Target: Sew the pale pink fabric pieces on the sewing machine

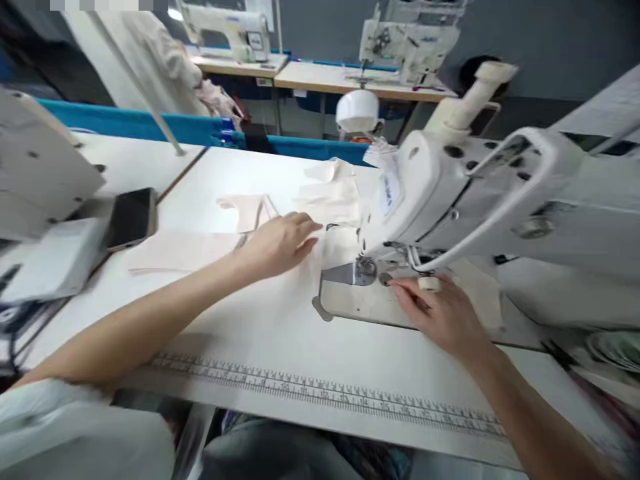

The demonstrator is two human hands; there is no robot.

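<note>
My left hand point(280, 241) reaches across the white table, fingers spread flat on pale cream fabric pieces point(330, 197) lying left of the sewing machine point(450, 193). A second cream piece point(183, 251) lies under my forearm. My right hand point(440, 313) rests on the machine's metal bed plate point(350, 300), fingertips next to the presser foot point(367, 270). A pale band wraps one finger. Neither hand grips anything that I can see.
A dark phone point(131, 217) lies at the left beside a grey box point(50, 257). A printed ruler strip point(325, 393) runs along the table's front edge. A blue divider point(150, 125) and other sewing machines point(410, 40) stand at the back.
</note>
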